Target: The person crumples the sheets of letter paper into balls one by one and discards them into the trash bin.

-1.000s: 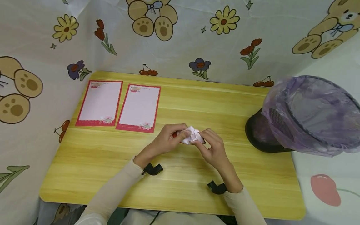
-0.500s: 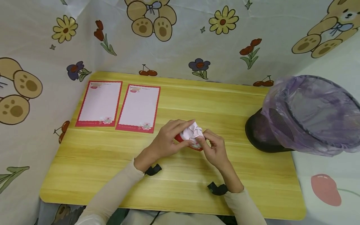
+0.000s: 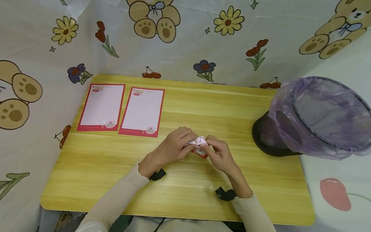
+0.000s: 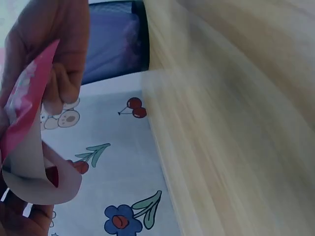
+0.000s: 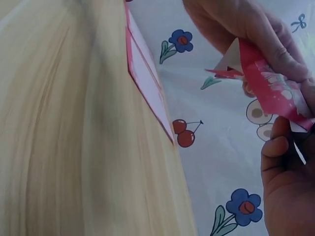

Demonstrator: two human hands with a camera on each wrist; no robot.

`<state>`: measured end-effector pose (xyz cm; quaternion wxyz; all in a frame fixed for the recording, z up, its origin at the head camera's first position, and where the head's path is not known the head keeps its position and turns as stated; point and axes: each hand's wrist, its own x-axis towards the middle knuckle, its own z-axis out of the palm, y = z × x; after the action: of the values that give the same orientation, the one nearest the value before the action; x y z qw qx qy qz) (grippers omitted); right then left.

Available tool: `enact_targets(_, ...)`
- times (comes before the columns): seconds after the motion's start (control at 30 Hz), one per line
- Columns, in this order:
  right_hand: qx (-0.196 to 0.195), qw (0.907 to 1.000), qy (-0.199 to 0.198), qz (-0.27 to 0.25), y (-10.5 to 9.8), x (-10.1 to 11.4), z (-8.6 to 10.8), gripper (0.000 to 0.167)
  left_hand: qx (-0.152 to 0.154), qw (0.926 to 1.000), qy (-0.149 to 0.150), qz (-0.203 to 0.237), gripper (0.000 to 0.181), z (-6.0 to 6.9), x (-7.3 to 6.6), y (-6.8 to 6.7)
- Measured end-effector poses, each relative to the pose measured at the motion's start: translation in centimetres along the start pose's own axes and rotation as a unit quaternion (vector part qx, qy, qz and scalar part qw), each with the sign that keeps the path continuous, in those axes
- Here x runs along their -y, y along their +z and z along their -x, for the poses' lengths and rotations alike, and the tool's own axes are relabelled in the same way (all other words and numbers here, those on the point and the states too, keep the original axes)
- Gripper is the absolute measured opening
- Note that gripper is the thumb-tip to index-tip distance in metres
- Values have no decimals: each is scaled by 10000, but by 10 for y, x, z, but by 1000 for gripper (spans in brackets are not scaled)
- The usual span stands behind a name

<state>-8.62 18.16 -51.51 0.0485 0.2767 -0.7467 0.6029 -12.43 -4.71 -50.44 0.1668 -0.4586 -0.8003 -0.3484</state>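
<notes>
Bending a creased, flower-printed red-and-white paper sheet point(image 3: 199, 141) into a small bundle, the left hand point(image 3: 173, 145) and the right hand point(image 3: 221, 156) work close together over a yellow wood-grain worktop point(image 3: 232, 112). Both are engaged, each grip pinching the sheet between thumb and fingers, one at either end, with the paper bridging the gap between them. The step in hand looks like gathering the sheet smaller, though whether by neat folds or plain crumpling cannot be told. From the left wrist, a loose white loop point(image 4: 51, 192) bulges out of the grip; from the right, a pointed red flap point(image 5: 224, 74) juts free, so the bundle is judged not yet compact. The next move seems to call for holding one grip firm while the other tucks those loose parts inward and presses them down, with care against tearing at the creases. Beyond the grip and to its left, a flat rectangular white sheet with a red border point(image 3: 101, 106) lies just beside a matching flat sheet point(image 3: 142, 111). Well off to the right of the grip, a round black mesh bin point(image 3: 265, 138) wears a translucent purple plastic liner point(image 3: 282, 103).
</notes>
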Motion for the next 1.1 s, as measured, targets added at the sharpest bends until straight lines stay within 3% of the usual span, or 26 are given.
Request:
enact_targets(0.1,113,9997,156,-132,-2,0,3,21,-57,9996,4,289,13,-3,0,-1)
enact_targets(0.23,311,9985,294,-328,-3,5,2,22,-87,9928,-388,1125,10,-1,3,1)
enact_targets(0.37,618,9954,342,-644,-10,15,0,19,-19,9703,-1005,2201,10,2,6,-1)
enact_targets(0.47,755,9929,178,-902,-15,20,-1,20,133,9496,-1261,2867,12,2,8,-5)
enact_targets(0.57,788,9908,-198,-1087,-16,20,-4,16,178,9347,-1260,3318,14,1,8,-6)
enact_targets(0.67,913,9877,-490,-1172,-15,22,-10,12,251,9301,-1104,3495,12,0,6,-3)
enact_targets(0.77,1041,9882,-570,-972,-13,24,-15,11,236,9361,-996,3366,11,1,4,0)
enact_targets(0.97,860,9957,-102,-319,-2,15,-21,27,-125,9738,-1098,1987,9,10,4,2)
enact_targets(1.1,520,9981,304,103,4,7,-20,31,-164,9889,-887,1183,9,14,5,0)
